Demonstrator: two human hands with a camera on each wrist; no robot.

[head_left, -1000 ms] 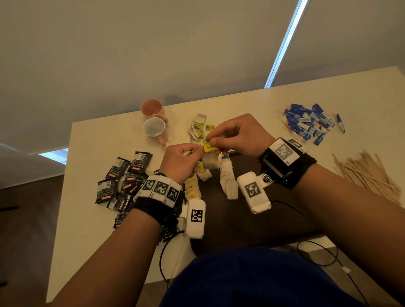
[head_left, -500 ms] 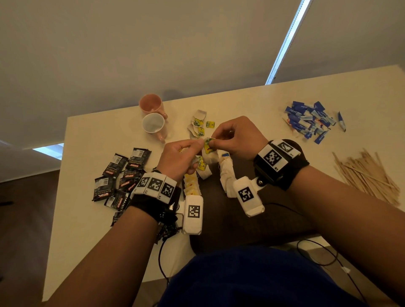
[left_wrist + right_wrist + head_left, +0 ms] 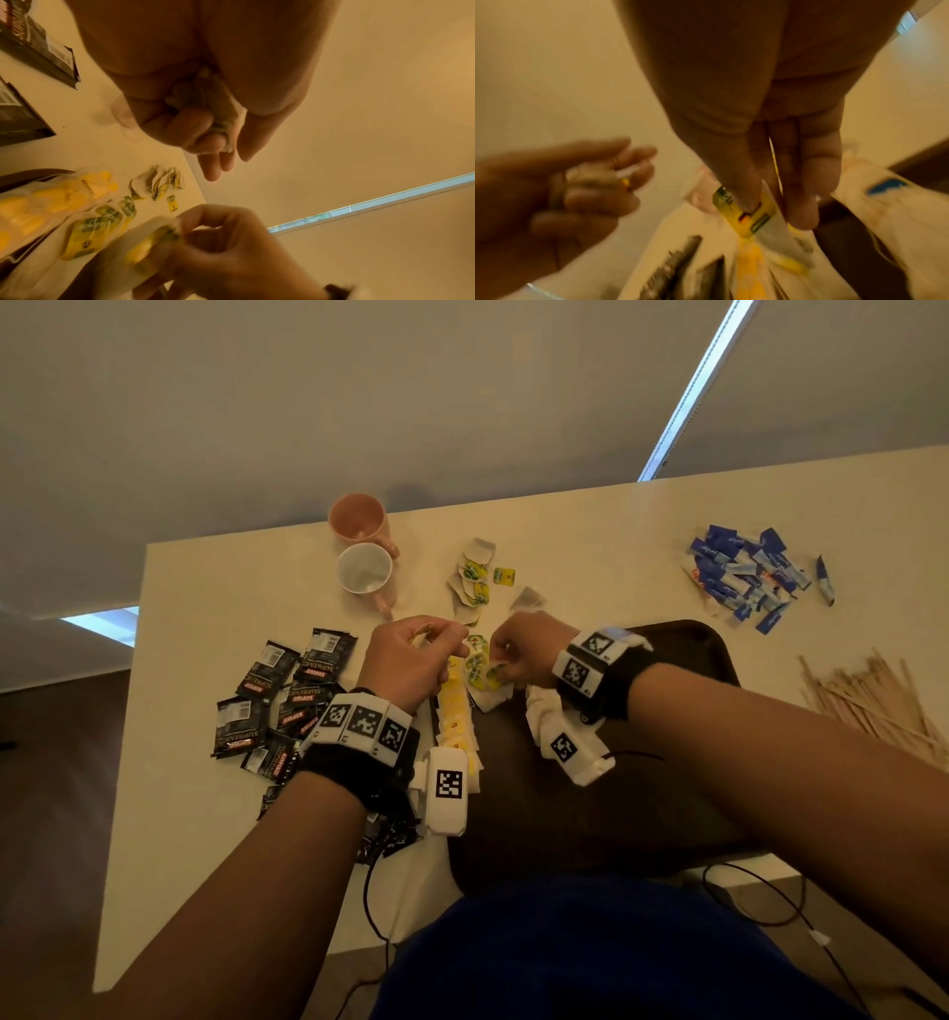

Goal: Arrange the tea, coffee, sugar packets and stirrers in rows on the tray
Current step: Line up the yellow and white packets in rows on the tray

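Observation:
My left hand (image 3: 411, 660) hovers over the tray's far left corner, fingers curled round a small bunch of tea bags (image 3: 218, 109). My right hand (image 3: 506, 660) pinches one tea bag with a yellow-green tag (image 3: 752, 215) between thumb and finger, low over the dark brown tray (image 3: 693, 649). Its tag sits beside other green tags (image 3: 477, 654) lying there. A row of yellow tea bags (image 3: 454, 711) runs along the tray's left edge, with a row of white packets (image 3: 539, 716) partly under my right wrist.
Black coffee sachets (image 3: 277, 701) lie left of the tray. Blue sugar packets (image 3: 744, 577) sit at the far right, wooden stirrers (image 3: 873, 701) at the right. Two mugs (image 3: 364, 570) and loose tea bags (image 3: 475, 577) lie behind. Cables hang off the near edge.
The two hands, together on one tea bag, have come apart. My right hand has lowered the tea bag to the tray's far left corner, and my left hand keeps its bunch.

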